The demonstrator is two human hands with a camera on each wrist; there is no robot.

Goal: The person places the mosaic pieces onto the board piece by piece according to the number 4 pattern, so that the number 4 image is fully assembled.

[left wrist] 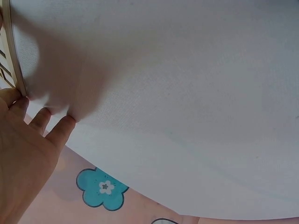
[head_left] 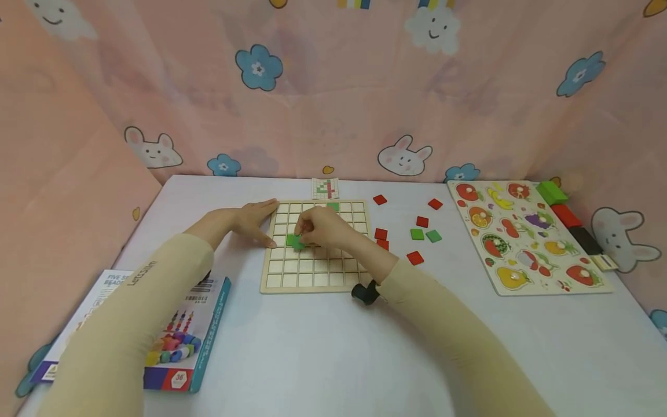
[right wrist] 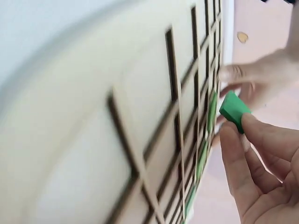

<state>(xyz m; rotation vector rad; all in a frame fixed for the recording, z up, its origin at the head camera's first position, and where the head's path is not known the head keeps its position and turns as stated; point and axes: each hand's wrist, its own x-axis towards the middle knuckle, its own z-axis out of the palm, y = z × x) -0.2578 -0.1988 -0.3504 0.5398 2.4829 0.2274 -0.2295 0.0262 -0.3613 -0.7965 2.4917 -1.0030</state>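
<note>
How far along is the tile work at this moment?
Done: a few green tiles sit in the grid board. In hand: the right hand pinches another green tile over it, while the left hand touches its edge. Apparently left: loose red tiles and two loose green ones beside the board; the pattern card shows red squares, but none is visible in the grid.

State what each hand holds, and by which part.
Right hand: a green tile, pinched at one end by thumb and finger. Left hand: holds nothing, touches the grid board.
</note>
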